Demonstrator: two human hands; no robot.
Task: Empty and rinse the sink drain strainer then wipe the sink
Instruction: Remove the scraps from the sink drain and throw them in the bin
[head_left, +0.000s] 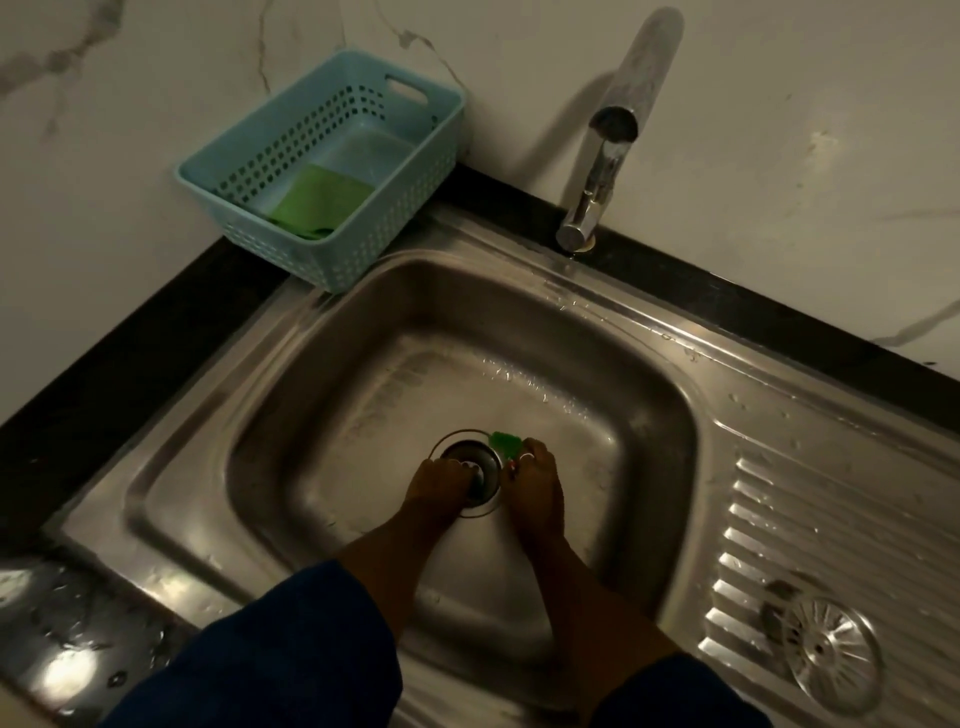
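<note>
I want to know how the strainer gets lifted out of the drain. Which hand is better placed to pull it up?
Probably the left hand: its fingers rest on the strainer in the drain. The right hand is at the drain's edge beside small green scraps, likelier to clear those.

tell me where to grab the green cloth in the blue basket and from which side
Pinch the green cloth at its raised upper edge, coming straight down through the open top of the basket. It lies flat against the near corner, and the perforated walls block any side approach.
</note>
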